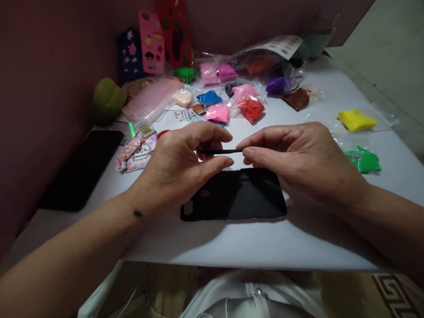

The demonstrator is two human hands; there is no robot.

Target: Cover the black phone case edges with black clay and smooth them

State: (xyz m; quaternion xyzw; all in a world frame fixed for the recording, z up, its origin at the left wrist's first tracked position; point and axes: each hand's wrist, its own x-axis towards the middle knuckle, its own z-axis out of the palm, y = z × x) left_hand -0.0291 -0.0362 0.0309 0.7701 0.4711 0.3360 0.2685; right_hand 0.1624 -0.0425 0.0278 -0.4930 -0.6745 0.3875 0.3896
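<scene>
A thin black strip (225, 152), perhaps rolled clay, stretches level between my hands. My right hand (298, 152) pinches one end of it between thumb and fingertips. At the other end, the curled fingers of my left hand (185, 154) hold the strip, while the thumb and forefinger stay apart around it. Just below lies a black phone case (232, 198), flat on the white table with its camera cutouts to the left. My left hand hides part of its upper edge.
A black phone-shaped slab (86, 170) lies at the left, near a decorated pouch (141, 152). Bagged clay pieces, including blue (209, 97), yellow (357, 120) and green (364, 160), spread across the table (258, 247). Decorated phone cases (152, 42) lean against the back wall.
</scene>
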